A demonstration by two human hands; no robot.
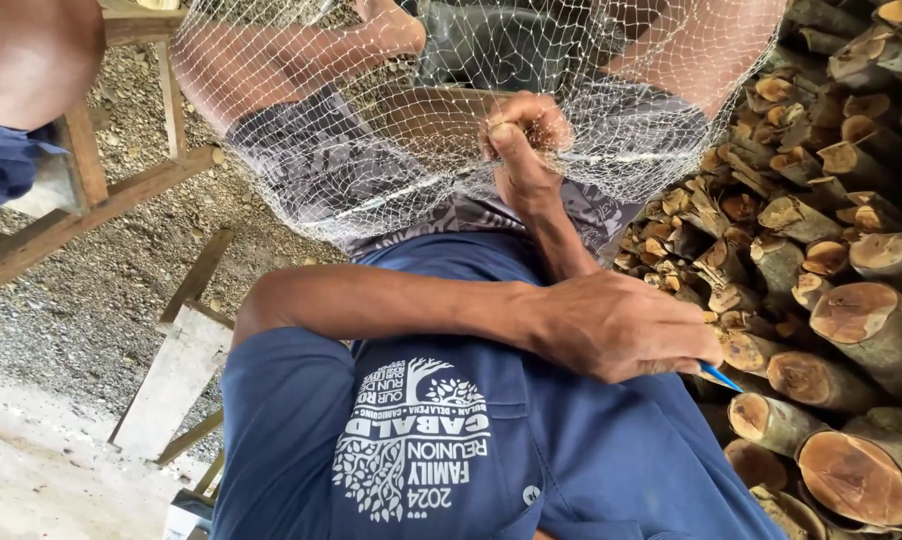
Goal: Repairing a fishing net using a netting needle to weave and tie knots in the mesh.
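Net [391,130] stretched over lap, mesh taut for working. One hand [521,140], side unclear since arms cross, pinches mesh strand, fingers clamped, holding it steady. Other hand [621,325] closed round blue tool [719,377], tip out toward log stack [831,250]. Wooden frame [91,200] over gravel.

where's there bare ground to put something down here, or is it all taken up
Bare gravel ground lies on the picture's left, bordered by the wooden frame above and the pale plank beside the blue shirt. The picture's right is crowded with stacked cut logs. The net fills the upper middle, pinched by one hand; the other hand grips a blue tool.
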